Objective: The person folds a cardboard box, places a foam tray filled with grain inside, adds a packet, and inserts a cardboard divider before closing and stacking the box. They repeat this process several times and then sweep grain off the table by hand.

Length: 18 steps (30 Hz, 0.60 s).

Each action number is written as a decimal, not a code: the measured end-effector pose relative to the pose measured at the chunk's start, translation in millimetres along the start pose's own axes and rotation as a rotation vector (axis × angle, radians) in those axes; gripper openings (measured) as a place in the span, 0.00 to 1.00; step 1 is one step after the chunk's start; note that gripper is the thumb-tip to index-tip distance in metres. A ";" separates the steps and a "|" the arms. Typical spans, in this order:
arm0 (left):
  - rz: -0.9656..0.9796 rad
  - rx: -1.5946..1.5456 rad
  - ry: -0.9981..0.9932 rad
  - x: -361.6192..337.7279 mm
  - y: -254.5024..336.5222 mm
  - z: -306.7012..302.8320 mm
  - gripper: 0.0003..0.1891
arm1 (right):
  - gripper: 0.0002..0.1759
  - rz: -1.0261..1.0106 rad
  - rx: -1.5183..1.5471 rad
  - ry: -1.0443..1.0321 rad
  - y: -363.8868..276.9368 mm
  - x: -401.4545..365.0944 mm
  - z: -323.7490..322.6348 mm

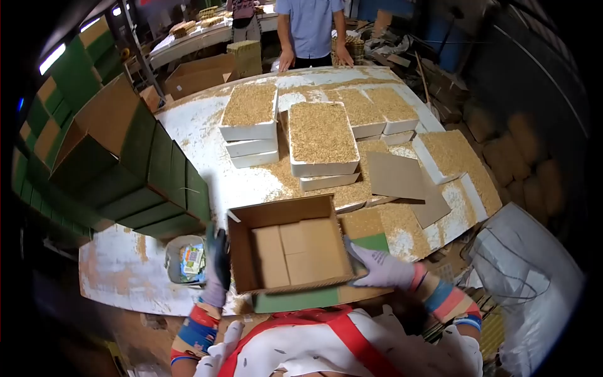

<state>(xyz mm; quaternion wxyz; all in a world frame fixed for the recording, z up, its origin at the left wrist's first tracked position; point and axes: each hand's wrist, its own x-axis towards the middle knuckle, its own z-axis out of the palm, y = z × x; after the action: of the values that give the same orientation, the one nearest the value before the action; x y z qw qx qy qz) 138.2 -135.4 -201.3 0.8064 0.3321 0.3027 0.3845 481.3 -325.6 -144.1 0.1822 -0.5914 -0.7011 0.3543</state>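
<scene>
An open cardboard box (289, 213) stands in front of me at the table's near side, its brown inside facing up and its bottom flaps closed. My right hand (382, 267), in a pale glove, grips the box's right wall with the thumb near the rim. My left hand (217, 267), in a glove with a dark palm, is upright along the left wall, fingers stretched out and close to the cardboard. Green and brown cardboard (298, 300) shows below and to the right of the box. Near my left hand is a grey tub (173, 267) with colourful printed packets inside.
White trays heaped with tan shavings (323, 135) stand stacked mid-table. A loose cardboard sheet (396, 176) lies right of them. Green and brown cartons (135, 163) are stacked at left. A person in a blue shirt (311, 28) stands across the table (207, 132); clear plastic (521, 276) hangs at right.
</scene>
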 end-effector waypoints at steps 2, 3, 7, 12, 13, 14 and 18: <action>0.234 0.587 0.147 8.2 15.8 41.9 0.37 | 0.42 0.079 0.255 -0.330 22.3 13.8 -64.3; 0.589 1.079 0.114 29.2 -3.6 31.8 0.36 | 0.33 0.186 0.514 -0.115 32.0 31.7 -92.8; -0.055 0.895 0.224 49.0 3.8 39.1 0.34 | 0.33 0.378 0.541 0.407 162.0 183.2 -164.9; 0.233 0.937 0.199 57.2 -14.9 5.1 0.33 | 0.44 0.346 0.892 0.261 225.2 271.8 -173.0; 0.115 0.947 0.245 45.8 -5.0 26.2 0.33 | 0.38 0.395 1.134 0.221 223.6 264.4 -171.5; -0.005 0.957 0.288 34.6 5.1 47.3 0.33 | 0.35 0.282 1.068 0.373 240.3 269.1 -162.9; -0.087 0.943 0.297 34.2 13.4 56.1 0.34 | 0.31 0.299 0.936 0.505 170.1 212.5 -159.6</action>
<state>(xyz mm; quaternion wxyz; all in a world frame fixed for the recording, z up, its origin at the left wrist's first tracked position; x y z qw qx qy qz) 192.1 -117.8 -165.6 0.5318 0.5895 0.5688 0.2147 658.3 -68.7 -191.1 0.5359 -0.6072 -0.3116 0.4970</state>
